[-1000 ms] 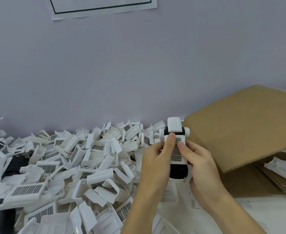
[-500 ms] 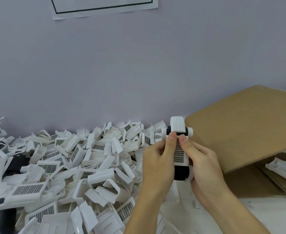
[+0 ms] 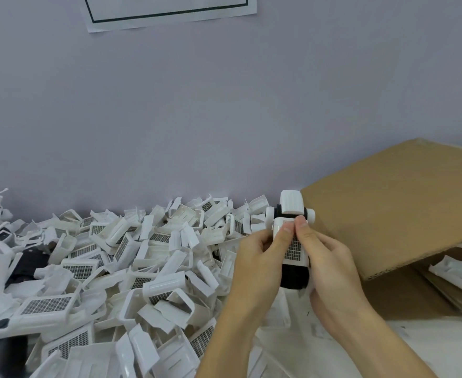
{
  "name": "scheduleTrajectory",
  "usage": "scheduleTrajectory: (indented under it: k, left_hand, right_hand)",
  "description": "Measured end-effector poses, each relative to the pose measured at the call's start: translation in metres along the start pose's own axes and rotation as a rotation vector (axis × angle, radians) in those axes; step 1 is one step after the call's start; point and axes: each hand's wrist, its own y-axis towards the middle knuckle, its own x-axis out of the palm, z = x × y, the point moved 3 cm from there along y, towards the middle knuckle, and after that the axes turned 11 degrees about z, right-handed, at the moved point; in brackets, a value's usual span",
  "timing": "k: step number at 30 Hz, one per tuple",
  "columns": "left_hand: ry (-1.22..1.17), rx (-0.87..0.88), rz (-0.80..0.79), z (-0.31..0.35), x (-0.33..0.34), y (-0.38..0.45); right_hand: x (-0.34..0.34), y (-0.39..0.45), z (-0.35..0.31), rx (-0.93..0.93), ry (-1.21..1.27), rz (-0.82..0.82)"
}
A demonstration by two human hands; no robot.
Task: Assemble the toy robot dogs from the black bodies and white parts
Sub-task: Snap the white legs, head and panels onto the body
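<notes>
A toy robot dog (image 3: 292, 241) with a black body, white head and a white gridded back plate is held above the table at centre right. My left hand (image 3: 259, 263) grips its left side, thumb on the back plate. My right hand (image 3: 330, 266) grips the right side, its thumb pressed beside the left thumb near the plate's front end. The black rear end (image 3: 295, 276) shows between my palms. A heap of loose white parts (image 3: 115, 268) covers the table to the left.
Black bodies (image 3: 25, 266) lie half buried at the far left of the heap. An open cardboard box with a raised flap (image 3: 393, 214) stands at the right, with white pieces (image 3: 453, 276) inside. A grey wall with a paper sheet (image 3: 169, 9) rises behind.
Both hands have lifted the dog slightly up and to the right. The two thumbs have slid together toward the front of the back plate.
</notes>
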Motion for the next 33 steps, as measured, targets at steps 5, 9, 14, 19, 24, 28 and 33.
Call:
scheduleTrajectory:
  k: [5,9,14,19,24,28,33]
  left_hand:
    - [0.065,0.016,0.054,-0.002,-0.001,0.002]
    - [0.046,0.014,0.071,0.000,-0.005,0.002]
    - [0.019,0.017,0.076,-0.003,-0.002,0.003]
    - [-0.069,-0.077,0.024,-0.007,0.000,0.003]
    - [-0.074,-0.022,-0.053,-0.005,-0.002,0.003]
    - [-0.050,0.017,-0.070,-0.003,-0.003,0.002]
    - [-0.021,0.045,-0.063,-0.001,-0.002,0.002]
  right_hand:
    - [-0.004,0.005,0.002,-0.011,-0.023,-0.063]
    - [-0.003,0.004,0.003,-0.143,-0.147,-0.026]
    - [-0.005,0.008,0.005,-0.149,-0.185,-0.028]
    - [-0.006,0.010,0.010,-0.101,-0.210,-0.011]
    - [-0.010,0.012,0.004,-0.052,-0.151,-0.082]
    - [-0.012,0.013,0.004,-0.144,-0.239,-0.035]
    - [-0.012,0.013,0.001,-0.240,-0.274,-0.009]
